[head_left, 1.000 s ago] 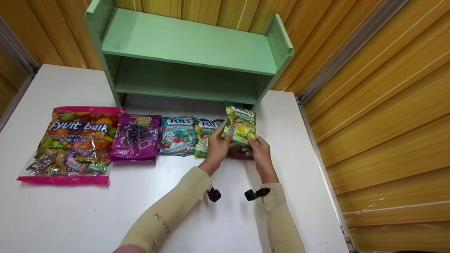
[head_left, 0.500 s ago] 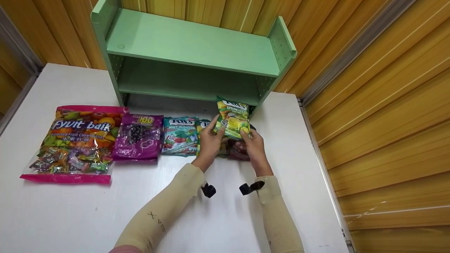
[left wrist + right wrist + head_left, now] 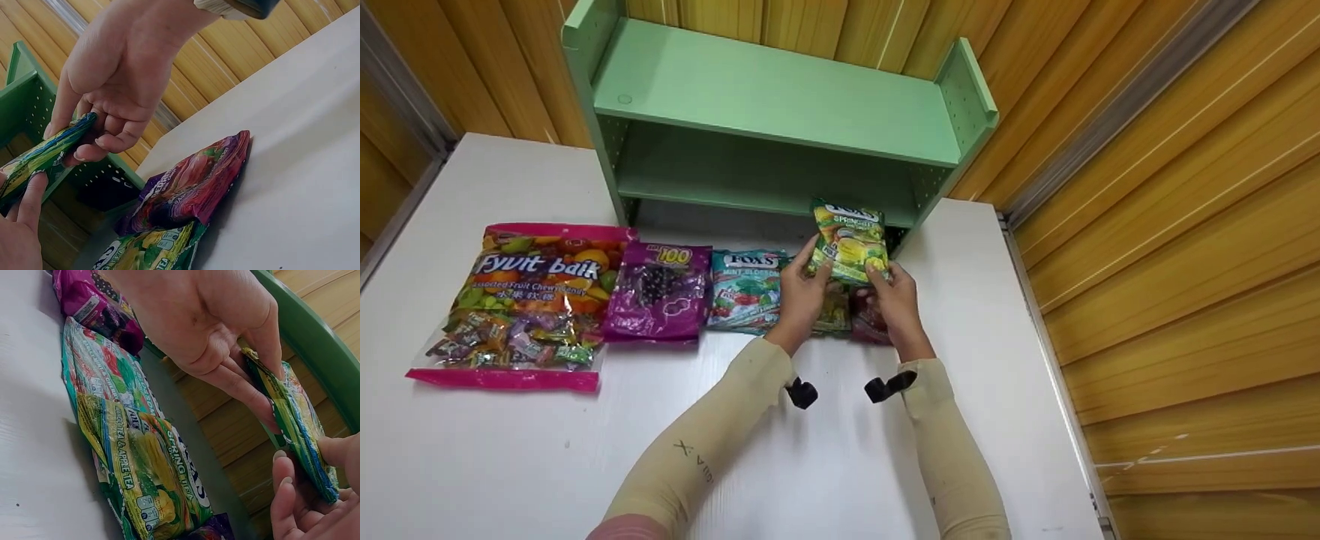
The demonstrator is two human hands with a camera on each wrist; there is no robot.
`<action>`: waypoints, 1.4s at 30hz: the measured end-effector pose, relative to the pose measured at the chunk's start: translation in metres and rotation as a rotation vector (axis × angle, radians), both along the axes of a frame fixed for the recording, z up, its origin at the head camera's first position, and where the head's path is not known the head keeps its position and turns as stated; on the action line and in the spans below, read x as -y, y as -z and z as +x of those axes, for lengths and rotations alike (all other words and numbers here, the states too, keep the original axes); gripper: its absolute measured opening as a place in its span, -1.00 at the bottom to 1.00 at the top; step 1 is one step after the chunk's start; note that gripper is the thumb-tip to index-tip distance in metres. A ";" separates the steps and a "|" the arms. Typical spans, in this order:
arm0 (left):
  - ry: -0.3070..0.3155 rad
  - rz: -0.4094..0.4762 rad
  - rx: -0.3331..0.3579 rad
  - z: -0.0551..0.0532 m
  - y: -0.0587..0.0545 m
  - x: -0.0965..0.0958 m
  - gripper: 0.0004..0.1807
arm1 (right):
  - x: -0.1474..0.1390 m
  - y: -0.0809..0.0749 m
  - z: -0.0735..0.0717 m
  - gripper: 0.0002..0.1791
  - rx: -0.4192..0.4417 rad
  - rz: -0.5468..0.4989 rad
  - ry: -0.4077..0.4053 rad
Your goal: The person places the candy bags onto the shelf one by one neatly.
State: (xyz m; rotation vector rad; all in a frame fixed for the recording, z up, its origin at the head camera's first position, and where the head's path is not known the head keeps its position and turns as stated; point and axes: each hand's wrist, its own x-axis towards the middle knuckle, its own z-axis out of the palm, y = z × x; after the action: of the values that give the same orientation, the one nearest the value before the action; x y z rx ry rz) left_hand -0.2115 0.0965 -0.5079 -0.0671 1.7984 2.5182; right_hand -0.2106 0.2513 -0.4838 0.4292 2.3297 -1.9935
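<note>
Both hands hold a yellow-green FOX'S Spring Tea candy bag (image 3: 849, 244) up in front of the shelf, its printed face toward the head camera. My left hand (image 3: 801, 296) grips its left side and my right hand (image 3: 898, 304) pinches its lower right corner, thumbs on the front. In the right wrist view, fingers of both hands wrap behind the bag (image 3: 301, 422). Beneath the hands lies a second Spring Tea bag (image 3: 157, 478), partly covered in the head view. A dark red and purple berry candy bag (image 3: 191, 180) lies beside it.
Leftward along the row lie a teal FOX'S Mint Blossom bag (image 3: 745, 296), a purple Lot 100 bag (image 3: 660, 307) and a large Fyvit baik candy bag (image 3: 532, 300). A green shelf unit (image 3: 780, 94) stands behind on the white table (image 3: 547, 457), against wood-patterned walls.
Both hands have moved the held Spring Tea bag leftward and slightly up, away from above the berry bag, more of which now shows. The row of bags on the table stays put.
</note>
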 end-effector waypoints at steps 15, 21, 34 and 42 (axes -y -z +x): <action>0.017 -0.035 0.060 -0.017 0.000 -0.005 -0.41 | -0.003 0.001 -0.013 -0.58 0.020 0.058 0.040; 0.072 0.018 0.063 -0.024 -0.004 -0.006 -0.36 | -0.004 0.001 -0.013 -0.42 -0.044 0.038 0.029; 0.157 -0.009 0.028 -0.029 -0.007 -0.005 -0.11 | -0.006 0.001 -0.015 -0.17 -0.125 0.026 0.003; 0.040 -0.105 -0.014 -0.024 -0.007 -0.008 -0.19 | -0.004 0.002 -0.017 -0.16 -0.131 -0.042 0.075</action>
State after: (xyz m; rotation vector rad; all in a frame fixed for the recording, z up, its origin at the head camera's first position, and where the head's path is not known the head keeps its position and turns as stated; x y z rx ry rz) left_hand -0.2352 0.1049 -0.5010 -0.0172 1.9164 2.4016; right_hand -0.2277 0.2549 -0.4861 0.4011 2.3753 -2.1627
